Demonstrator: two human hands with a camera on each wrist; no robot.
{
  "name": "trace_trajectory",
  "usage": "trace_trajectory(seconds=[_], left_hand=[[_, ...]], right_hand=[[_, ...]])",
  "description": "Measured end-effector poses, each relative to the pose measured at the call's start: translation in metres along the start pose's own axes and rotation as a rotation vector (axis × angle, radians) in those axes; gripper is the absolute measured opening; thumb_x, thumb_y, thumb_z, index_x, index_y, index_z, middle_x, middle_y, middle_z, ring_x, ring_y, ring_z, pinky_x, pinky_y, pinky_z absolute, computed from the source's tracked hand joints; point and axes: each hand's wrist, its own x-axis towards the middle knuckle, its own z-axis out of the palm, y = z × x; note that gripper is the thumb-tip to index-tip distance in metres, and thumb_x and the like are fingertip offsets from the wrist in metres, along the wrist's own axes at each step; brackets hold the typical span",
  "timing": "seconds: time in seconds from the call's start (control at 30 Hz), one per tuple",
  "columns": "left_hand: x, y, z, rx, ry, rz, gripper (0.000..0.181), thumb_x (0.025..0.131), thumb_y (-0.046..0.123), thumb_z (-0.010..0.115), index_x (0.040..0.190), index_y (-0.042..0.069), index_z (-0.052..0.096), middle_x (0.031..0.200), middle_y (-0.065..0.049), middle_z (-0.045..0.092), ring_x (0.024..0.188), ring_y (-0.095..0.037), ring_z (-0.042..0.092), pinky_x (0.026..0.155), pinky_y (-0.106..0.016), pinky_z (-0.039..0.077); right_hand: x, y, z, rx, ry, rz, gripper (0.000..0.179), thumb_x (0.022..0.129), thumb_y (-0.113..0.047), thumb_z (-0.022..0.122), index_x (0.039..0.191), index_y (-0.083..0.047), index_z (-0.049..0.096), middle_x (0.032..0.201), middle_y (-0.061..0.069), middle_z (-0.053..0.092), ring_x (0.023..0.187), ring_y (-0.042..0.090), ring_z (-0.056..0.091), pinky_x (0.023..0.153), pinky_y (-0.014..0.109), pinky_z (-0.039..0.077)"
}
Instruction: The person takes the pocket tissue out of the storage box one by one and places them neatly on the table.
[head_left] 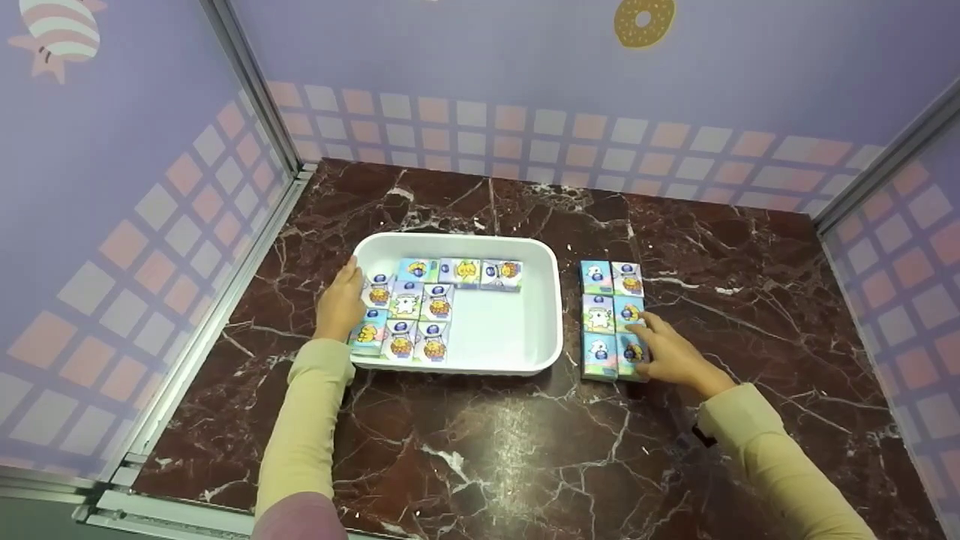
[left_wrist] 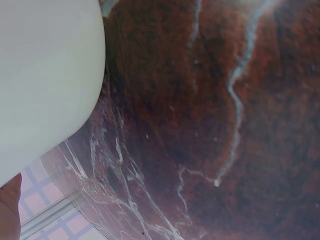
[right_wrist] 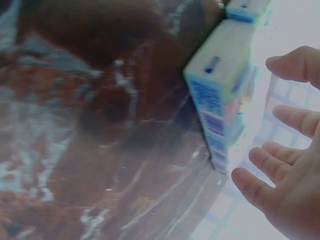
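Note:
My left hand (head_left: 341, 302) rests against the left side of a white rectangular tray (head_left: 544, 307), its fingers lying along the rim. In the left wrist view, one finger (left_wrist: 10, 207) shows at the tray's outer wall. Several small cartoon-printed packs (head_left: 405, 302) lie in the tray, along its left side and back. To the right of the tray, more such packs stand in two columns. Over the nearest right-hand pack (head_left: 630, 356) my right hand (head_left: 675, 356) hovers with spread fingers. The right wrist view shows its fingertips (right_wrist: 242, 177) apart from a pack (right_wrist: 220, 75) with a barcode.
Dark red veined marble makes up the tabletop (head_left: 480, 442). Printed purple panels (head_left: 480, 45) with pink and white squares enclose the back and both sides. A metal rail (head_left: 217, 300) follows the left edge.

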Motion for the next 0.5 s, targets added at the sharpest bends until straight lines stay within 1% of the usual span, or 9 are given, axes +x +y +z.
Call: trace_trajectory(seconds=[0.2,0.3,0.4,0.5], left_hand=[[0.0,0.001,0.0,0.0,0.011,0.002,0.05,0.074,-0.007,0.048,0.124,-0.007,0.046,0.141,-0.013,0.033,0.123,-0.034,0.038,0.093,-0.051,0.039],[0.0,0.001,0.0,0.004,0.011,0.006,0.049,0.074,-0.007,0.047,0.123,-0.008,0.046,0.14,-0.014,0.034,0.123,-0.035,0.038,0.093,-0.051,0.038],[0.0,0.002,0.0,0.009,-0.003,-0.004,0.05,0.074,-0.007,0.048,0.124,-0.008,0.045,0.141,-0.014,0.032,0.123,-0.035,0.038,0.095,-0.051,0.037],[0.0,0.002,0.0,0.008,-0.018,-0.015,0.051,0.074,-0.006,0.048,0.125,-0.008,0.044,0.142,-0.014,0.031,0.124,-0.035,0.037,0.097,-0.05,0.035]], right_hand=[[0.008,-0.002,-0.005,0.002,0.025,0.02,0.057,0.075,-0.014,0.062,0.128,0.0,0.043,0.136,0.028,0.028,0.121,0.044,0.031,0.088,0.058,0.038],[0.013,-0.001,-0.005,-0.002,0.023,0.029,0.056,0.077,-0.014,0.061,0.128,0.0,0.043,0.136,0.029,0.028,0.122,0.045,0.03,0.09,0.059,0.036],[0.021,-0.001,-0.006,-0.01,0.028,0.014,0.055,0.077,-0.014,0.061,0.127,0.001,0.043,0.137,0.027,0.029,0.123,0.044,0.031,0.093,0.058,0.035],[0.033,-0.003,-0.006,-0.023,0.049,-0.026,0.053,0.077,-0.014,0.061,0.125,0.003,0.045,0.136,0.024,0.034,0.123,0.041,0.033,0.096,0.055,0.033]])
